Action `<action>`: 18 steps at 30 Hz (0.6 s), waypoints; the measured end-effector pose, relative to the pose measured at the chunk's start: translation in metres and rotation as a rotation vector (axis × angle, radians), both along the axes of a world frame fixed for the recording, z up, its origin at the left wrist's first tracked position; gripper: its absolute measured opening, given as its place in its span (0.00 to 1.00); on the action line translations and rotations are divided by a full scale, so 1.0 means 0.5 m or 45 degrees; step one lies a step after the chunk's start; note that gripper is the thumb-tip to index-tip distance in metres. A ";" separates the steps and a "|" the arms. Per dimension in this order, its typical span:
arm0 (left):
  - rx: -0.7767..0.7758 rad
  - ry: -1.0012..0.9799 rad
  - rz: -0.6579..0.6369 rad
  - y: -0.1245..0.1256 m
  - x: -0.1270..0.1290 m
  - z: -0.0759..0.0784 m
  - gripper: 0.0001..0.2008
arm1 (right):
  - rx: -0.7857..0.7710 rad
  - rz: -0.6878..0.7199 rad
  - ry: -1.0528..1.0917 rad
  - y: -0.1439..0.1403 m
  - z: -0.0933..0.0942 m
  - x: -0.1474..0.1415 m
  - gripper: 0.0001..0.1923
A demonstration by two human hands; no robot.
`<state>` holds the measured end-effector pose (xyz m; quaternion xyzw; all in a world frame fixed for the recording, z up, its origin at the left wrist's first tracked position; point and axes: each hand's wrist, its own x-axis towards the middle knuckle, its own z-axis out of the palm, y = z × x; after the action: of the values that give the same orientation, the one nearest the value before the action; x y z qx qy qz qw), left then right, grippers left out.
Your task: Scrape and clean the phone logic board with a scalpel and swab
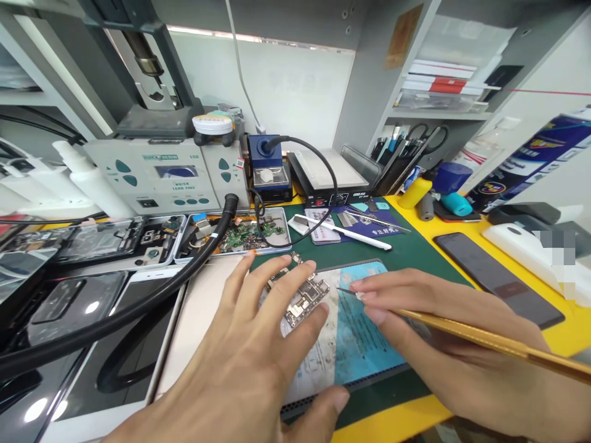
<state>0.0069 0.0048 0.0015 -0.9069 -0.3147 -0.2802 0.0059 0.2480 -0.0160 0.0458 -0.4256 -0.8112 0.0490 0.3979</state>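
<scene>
A small circuit board [308, 298] lies on the blue-and-white printed mat [364, 351], partly hidden under my left hand [263, 320]. That hand's fingers are spread over and around the board, with the thumb apart near the mat's front edge. They seem to touch the board; how firmly they press, I cannot tell. Between the closed thumb and fingers of my right hand [429, 326] is a thin craft knife with a gold handle [480, 339]. Its narrow dark blade points left, just beside the board's right edge; contact is not clear.
A thick black hose [203, 252] runs from the grey rework station [157, 172] across phones and trays at left. Behind the mat lie a white brush [351, 235] and tweezers [378, 219]. A dark phone [494, 277] rests at right, near bottles and a tool holder [392, 163].
</scene>
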 end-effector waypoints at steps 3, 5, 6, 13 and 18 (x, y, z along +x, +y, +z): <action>0.070 0.019 -0.012 -0.001 -0.003 -0.002 0.26 | -0.015 -0.004 0.033 0.000 -0.006 -0.001 0.13; 0.084 0.080 -0.046 -0.004 -0.005 0.003 0.28 | -0.014 -0.007 0.056 0.000 -0.009 0.000 0.13; 0.067 0.098 -0.059 -0.005 -0.006 0.007 0.30 | -0.017 -0.012 0.069 0.000 -0.011 0.001 0.13; -0.065 -0.326 0.130 0.000 -0.012 0.034 0.08 | -0.019 -0.004 0.208 0.014 -0.021 0.004 0.12; 0.073 -0.426 0.169 0.028 -0.021 0.039 0.06 | -0.126 -0.030 0.333 0.026 -0.024 0.010 0.07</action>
<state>-0.0037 0.0186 0.0211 -0.8243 -0.3623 -0.4349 -0.0021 0.2528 -0.0031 0.0340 -0.4441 -0.7441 0.1393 0.4793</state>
